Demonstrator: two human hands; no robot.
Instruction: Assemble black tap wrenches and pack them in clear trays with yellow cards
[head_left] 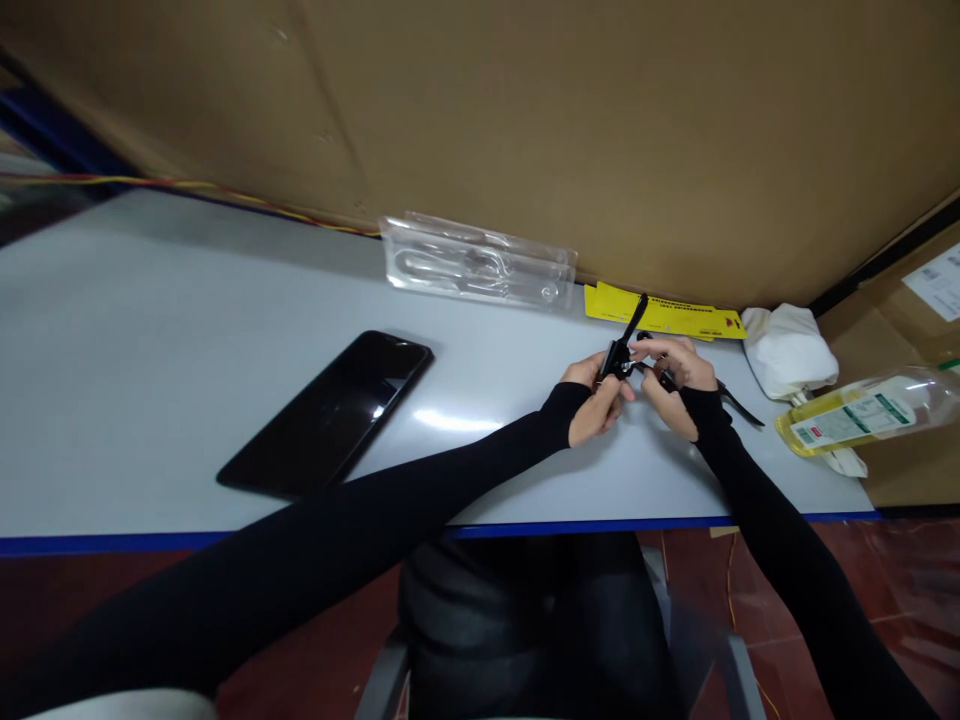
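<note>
My left hand is closed on a black tool whose thin handle sticks up and away from me. A small shiny metal part shows at the tool's middle, between my hands. My right hand has its fingers bent around a black piece of the tool, fingertips close to the metal part. Another black curved handle reaches out to the right, beyond my right wrist. Yellow printed cards lie just behind my hands. Whether the black pieces are joined is hidden by my fingers.
A black tablet or large phone lies on the grey table at left. Clear plastic packaging rests by the cardboard wall. On the right are a white cloth bundle and a bottle of yellow liquid.
</note>
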